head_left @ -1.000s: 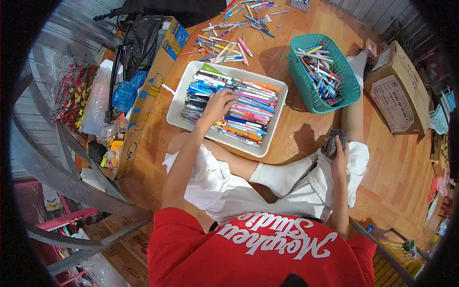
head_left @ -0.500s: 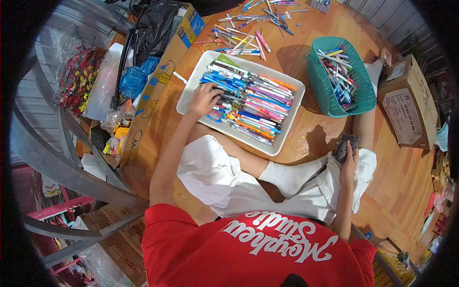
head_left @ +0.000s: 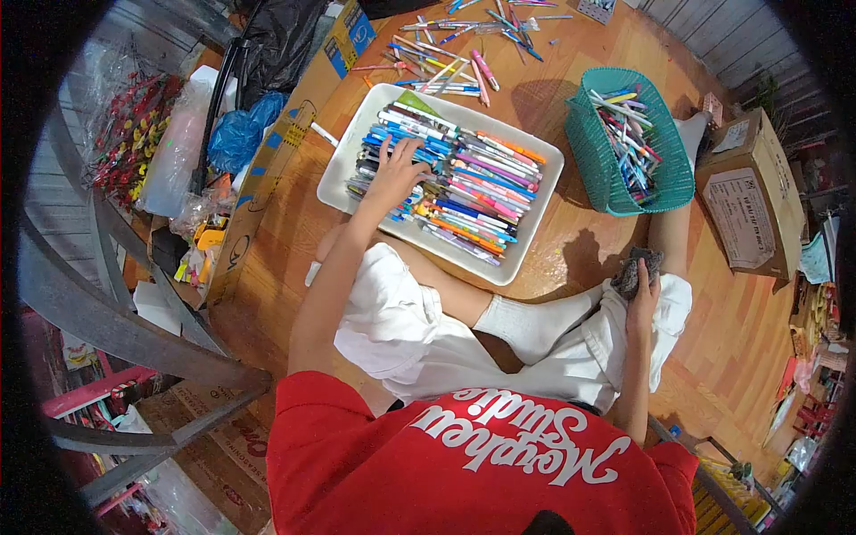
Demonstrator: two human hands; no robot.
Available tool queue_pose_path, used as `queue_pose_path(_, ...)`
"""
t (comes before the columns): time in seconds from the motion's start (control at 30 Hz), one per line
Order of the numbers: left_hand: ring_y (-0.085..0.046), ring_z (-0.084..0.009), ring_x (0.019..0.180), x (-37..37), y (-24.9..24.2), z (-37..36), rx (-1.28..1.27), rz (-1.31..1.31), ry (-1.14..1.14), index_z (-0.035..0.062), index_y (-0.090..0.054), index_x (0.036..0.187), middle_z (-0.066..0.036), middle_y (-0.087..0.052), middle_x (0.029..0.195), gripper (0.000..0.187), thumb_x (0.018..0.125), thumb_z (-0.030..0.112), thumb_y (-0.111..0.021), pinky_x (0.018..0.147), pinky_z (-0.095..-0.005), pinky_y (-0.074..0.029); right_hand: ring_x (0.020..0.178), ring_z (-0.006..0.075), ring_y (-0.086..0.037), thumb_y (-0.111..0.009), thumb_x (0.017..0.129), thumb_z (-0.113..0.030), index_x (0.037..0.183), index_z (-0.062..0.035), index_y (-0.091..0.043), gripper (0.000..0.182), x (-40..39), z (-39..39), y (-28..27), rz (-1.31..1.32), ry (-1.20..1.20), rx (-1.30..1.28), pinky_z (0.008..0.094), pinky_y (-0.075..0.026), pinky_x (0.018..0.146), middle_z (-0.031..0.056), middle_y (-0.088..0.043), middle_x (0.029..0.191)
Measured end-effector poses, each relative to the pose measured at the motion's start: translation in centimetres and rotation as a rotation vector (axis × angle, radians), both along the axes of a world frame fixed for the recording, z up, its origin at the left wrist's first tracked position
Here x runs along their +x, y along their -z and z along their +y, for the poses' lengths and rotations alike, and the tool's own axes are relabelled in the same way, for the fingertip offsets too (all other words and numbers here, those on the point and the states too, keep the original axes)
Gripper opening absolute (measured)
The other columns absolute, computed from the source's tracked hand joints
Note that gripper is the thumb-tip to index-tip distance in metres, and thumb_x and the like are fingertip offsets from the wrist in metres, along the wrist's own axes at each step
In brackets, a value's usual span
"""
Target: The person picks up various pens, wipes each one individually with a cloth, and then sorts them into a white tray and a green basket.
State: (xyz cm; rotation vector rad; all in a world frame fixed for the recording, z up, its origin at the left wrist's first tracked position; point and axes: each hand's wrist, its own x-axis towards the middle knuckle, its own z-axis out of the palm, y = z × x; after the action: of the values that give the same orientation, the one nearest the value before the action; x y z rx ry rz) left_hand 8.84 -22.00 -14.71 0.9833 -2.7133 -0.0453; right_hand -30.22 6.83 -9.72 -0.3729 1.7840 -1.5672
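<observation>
A white tray on the wooden floor holds two side-by-side rows of pens. My left hand rests over the left row with its fingers spread, touching blue and dark pens; whether it grips one is hidden. A green piece lies at the tray's top left corner. Near my knee on the right, my right hand is closed round a dark grey cloth. Right of the tray stands a teal basket with a heap of loose pens.
Loose pens are scattered on the floor beyond the tray. A cardboard box stands at the right. On the left are a long open carton with bags and a curved metal frame. My legs are crossed below the tray.
My left hand has shifted slightly up and right over the left row, its fingers more spread. Greyish pens now show at the row's lower left. The right hand still holds the cloth.
</observation>
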Motion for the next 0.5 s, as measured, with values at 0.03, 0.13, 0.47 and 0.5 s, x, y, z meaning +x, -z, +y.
queue_pose_path(0.03, -0.034, -0.0264, 0.123, -0.1, 0.0, 0.2, -0.013, -0.002, -0.008, 0.0142, -0.066, 0.088, -0.009, -0.044, 0.125, 0.013, 0.077, 0.021, -0.065, 0.106, -0.0545, -0.015, 0.086, 0.0109, -0.056, -0.056, 0.091, -0.02, 0.114, -0.0018, -0.054, 0.03, -0.2, 0.1, 0.2, -0.004, -0.005, -0.026, 0.0244, -0.044, 0.077, 0.0043, -0.06, 0.1)
queue_pose_path(0.13, -0.035, -0.0267, 0.123, -0.2, 0.0, 0.3, -0.034, -0.017, -0.033, 0.0144, -0.066, 0.089, -0.009, -0.044, 0.124, 0.013, 0.078, 0.021, -0.065, 0.106, -0.055, -0.015, 0.086, 0.0109, -0.056, -0.057, 0.091, -0.022, 0.115, -0.0016, -0.053, 0.032, -0.7, 0.3, 1.2, -0.018, -0.018, -0.065, 0.0249, -0.044, 0.077, 0.0044, -0.06, 0.1)
queue_pose_path(0.47, -0.048, -0.0303, 0.105, 5.7, 0.5, -0.6, 0.186, 0.282, -0.302, 0.0126, -0.061, 0.097, -0.01, -0.052, 0.108, 0.033, 0.068, 0.022, -0.075, 0.094, -0.0426, -0.036, 0.085, 0.0111, -0.057, -0.057, 0.091, -0.021, 0.114, -0.0015, -0.053, 0.03, -0.1, 0.2, 0.3, -0.006, -0.017, -0.063, 0.025, -0.046, 0.075, 0.0042, -0.06, 0.099)
queue_pose_path(0.5, -0.049, -0.0305, 0.102, 6.0, 0.0, 0.0, 0.222, 0.269, -0.336, 0.0122, -0.061, 0.097, -0.01, -0.052, 0.106, 0.035, 0.067, 0.023, -0.076, 0.092, -0.0414, -0.038, 0.085, 0.0111, -0.057, -0.057, 0.091, -0.021, 0.114, -0.0015, -0.053, 0.03, -0.1, 0.2, 0.2, 0.0, -0.026, -0.064, 0.0249, -0.046, 0.074, 0.0041, -0.06, 0.099)
